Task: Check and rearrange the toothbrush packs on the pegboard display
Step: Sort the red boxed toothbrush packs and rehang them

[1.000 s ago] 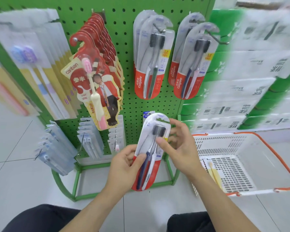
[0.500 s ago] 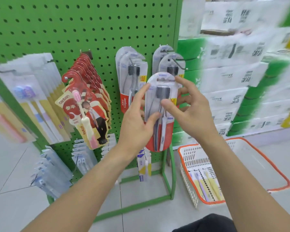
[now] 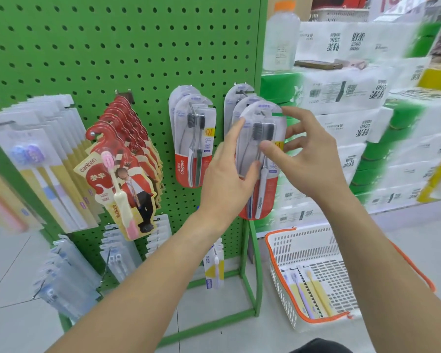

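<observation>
Since a moment ago you have lifted the Colgate pack [image 3: 259,159] up to the right-hand hook [image 3: 242,92] on the pegboard [image 3: 127,47]. Your left hand [image 3: 229,179] and right hand [image 3: 308,159] both pinch it, overlapping the hung packs; open room lies right of the board's edge, above the basket [image 3: 313,250].

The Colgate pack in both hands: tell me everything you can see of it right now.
The Colgate pack is a clear plastic blister with a rounded top and a red lower part bearing the brand name. It holds two toothbrushes with dark bristle heads, and a yellow tag sits at its right edge. It hangs roughly upright at the right-hand hook, in front of two like packs. The left hand pinches its left side; the right hand pinches its upper right. Whether it is on the hook cannot be told.
</observation>
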{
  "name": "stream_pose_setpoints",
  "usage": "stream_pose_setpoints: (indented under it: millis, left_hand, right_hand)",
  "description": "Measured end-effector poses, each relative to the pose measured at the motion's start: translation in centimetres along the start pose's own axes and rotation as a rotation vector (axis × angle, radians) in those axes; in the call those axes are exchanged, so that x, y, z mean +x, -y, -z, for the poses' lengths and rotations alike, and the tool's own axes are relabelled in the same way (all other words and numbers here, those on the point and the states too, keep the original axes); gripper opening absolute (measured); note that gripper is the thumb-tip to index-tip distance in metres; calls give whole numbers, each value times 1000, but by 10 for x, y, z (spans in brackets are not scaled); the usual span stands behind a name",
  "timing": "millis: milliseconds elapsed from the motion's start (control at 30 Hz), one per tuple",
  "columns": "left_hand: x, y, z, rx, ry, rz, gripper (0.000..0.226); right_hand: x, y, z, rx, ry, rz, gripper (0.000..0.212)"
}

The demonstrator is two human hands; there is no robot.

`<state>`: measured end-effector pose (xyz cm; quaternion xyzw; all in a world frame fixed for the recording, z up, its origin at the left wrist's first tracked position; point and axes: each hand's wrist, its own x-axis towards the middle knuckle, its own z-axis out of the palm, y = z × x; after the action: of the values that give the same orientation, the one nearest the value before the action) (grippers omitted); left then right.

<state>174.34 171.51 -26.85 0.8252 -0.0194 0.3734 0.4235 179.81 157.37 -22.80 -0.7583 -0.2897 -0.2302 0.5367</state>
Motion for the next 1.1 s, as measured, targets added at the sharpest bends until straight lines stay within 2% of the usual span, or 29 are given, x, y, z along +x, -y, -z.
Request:
stream_pose_setpoints:
  millis: [667,800,900,967,1033,1100]
  left_hand:
    - [2,5,-17,116,13,1,72]
    - [6,3,-19,153,7,8,74]
    - [8,4,-19,189,10,18,74]
    - [9,5,-16,210,12,14,74]
    - [9,4,-14,234,18,12,73]
    - [9,2,-12,251,26,18,73]
  right_hand:
    - [9,-25,2,21,114,-131,56]
    - [20,-27,9,10,179,-150,53]
    - [40,-24,12,74,51,-112,43]
    - [64,-21,10,43,-51,-37,26]
    - [93,-14,7,-99,58,20,18]
    - [121,-2,5,-296,327,83,24]
